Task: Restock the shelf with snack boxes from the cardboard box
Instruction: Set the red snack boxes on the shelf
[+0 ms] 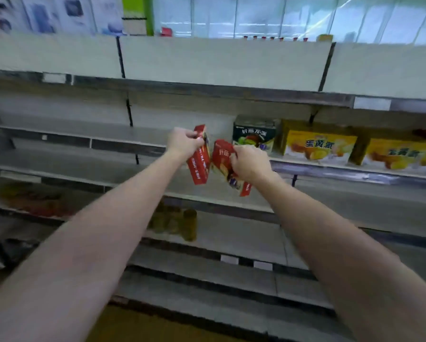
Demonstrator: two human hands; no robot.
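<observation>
At centre frame my left hand [183, 141] grips one red snack box [199, 156] and my right hand [249, 162] another red box [223, 162], both short of the shelf [123, 134]; tilted, they could knock together and slip.

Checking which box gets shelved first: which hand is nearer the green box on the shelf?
Right. The right hand sits just below-left of the green box; the left hand is farther left, beyond both red boxes.
</observation>
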